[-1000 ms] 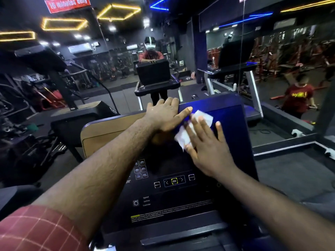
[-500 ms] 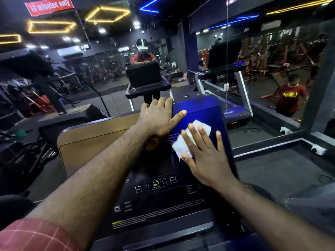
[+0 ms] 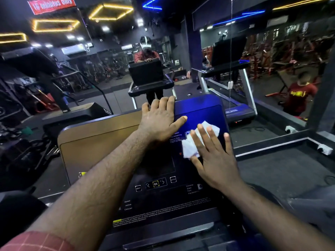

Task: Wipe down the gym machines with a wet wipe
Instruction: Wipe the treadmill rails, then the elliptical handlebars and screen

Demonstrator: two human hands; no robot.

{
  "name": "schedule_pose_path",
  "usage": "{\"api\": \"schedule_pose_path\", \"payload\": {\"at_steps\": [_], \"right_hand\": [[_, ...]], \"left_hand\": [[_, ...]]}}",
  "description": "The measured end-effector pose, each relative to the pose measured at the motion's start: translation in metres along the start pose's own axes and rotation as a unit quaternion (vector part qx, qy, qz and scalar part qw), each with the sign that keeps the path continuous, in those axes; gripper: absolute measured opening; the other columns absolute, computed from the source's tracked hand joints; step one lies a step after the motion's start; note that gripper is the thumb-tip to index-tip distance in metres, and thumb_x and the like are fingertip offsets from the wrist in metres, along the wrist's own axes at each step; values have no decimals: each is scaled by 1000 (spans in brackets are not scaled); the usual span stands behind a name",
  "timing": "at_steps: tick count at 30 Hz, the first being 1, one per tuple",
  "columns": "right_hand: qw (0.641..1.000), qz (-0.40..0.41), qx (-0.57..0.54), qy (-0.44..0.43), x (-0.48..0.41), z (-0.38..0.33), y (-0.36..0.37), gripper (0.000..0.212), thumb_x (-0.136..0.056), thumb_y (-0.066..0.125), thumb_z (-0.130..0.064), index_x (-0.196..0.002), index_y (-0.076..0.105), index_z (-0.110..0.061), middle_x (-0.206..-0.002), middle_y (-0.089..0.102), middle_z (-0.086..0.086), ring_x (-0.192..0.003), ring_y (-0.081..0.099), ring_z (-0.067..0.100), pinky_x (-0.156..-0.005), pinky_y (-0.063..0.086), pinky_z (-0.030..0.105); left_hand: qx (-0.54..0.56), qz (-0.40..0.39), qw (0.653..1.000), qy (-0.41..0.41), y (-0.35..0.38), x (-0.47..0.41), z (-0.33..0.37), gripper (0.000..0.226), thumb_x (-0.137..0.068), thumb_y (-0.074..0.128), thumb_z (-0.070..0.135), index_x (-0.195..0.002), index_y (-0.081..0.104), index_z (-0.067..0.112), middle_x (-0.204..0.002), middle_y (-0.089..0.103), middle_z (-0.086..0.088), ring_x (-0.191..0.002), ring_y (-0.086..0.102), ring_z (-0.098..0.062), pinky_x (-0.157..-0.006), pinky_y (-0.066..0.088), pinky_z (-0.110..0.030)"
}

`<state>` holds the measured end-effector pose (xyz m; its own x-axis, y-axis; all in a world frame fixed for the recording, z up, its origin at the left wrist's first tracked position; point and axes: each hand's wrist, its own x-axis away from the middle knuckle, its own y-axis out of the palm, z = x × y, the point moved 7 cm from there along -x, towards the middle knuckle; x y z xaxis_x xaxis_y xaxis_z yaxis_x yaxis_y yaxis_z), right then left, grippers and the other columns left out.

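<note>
The wipe (image 3: pixel 189 148) lies on the upper right part of the console (image 3: pixel 199 109), close to its right edge. It is white and crumpled, pinned flat under the right hand (image 3: pixel 216 162). That hand's fingers (image 3: pixel 203 136) are straight and spread wide, pressing the wipe against the dark panel. One corner of it pokes out past the fingertips and a bunched part shows to the left of the palm.

The left hand (image 3: pixel 159 122) rests flat at the console's top edge, near the middle. Its fingers (image 3: pixel 164 104) lie close together with the tips over the edge, and the thumb is spread out to the right onto the blue-lit panel. It is just beside the wipe but not touching it.

Lower on the console, toward its near edge, sits a row of buttons (image 3: pixel 155 183) — one marked OK. A checked red sleeve (image 3: pixel 36 240) shows at the left forearm. Ahead stands a mirror (image 3: pixel 108 73), which reflects the person behind the console's back.
</note>
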<state>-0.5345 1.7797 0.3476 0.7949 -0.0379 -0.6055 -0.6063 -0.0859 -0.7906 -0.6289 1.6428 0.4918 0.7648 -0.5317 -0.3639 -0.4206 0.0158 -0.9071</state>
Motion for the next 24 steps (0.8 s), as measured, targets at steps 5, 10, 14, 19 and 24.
{"api": "schedule_pose_path", "payload": {"at_steps": [5, 10, 14, 19, 24], "right_hand": [[997, 17, 3, 70, -36, 39, -19, 83, -101, 38, -55, -166, -8, -31, -174, -16, -6, -161, -7, 16, -126, -1, 63], [998, 15, 0, 53, -59, 12, -27, 85, -103, 38, -58, -166, -11, -28, -173, -19, -2, -160, -13, 19, -127, -3, 61], [999, -14, 33, -29, 5, 1, 3, 82, -103, 40, -59, -167, -2, -31, -174, -12, -7, -161, -6, 16, -126, 7, 62], [998, -24, 47, 39, 6, 43, -1, 85, -102, 40, -58, -166, -9, -30, -173, -17, -7, -160, -9, 16, -127, -1, 61], [995, 5, 4, 103, -26, 21, -13, 84, -104, 37, -57, -166, -8, -24, -173, -18, 1, -160, -12, 21, -127, -3, 59]], "left_hand": [[16, 7, 1000, -1, 3, 1, 1, 84, -102, 27, 70, -165, 12, 17, -166, 26, -3, -148, 29, -30, -121, 15, -59], [11, 25, 1000, 5, 12, 6, 3, 84, -100, 18, 69, -167, 2, 20, -170, 16, -3, -154, 17, -29, -123, 8, -60], [2, 45, 999, 30, 18, 13, 3, 86, -102, 18, 66, -167, -7, 17, -173, 4, -3, -158, 5, -29, -126, -4, -59], [-27, 66, 994, 79, 27, 25, -1, 89, -102, 18, 70, -167, -14, 19, -175, -16, -2, -161, -14, -29, -127, -9, -60], [-61, 92, 989, 103, 35, 31, -1, 90, -102, 15, 75, -168, -11, 18, -175, -19, -5, -161, -14, -33, -126, -4, -64]]}}
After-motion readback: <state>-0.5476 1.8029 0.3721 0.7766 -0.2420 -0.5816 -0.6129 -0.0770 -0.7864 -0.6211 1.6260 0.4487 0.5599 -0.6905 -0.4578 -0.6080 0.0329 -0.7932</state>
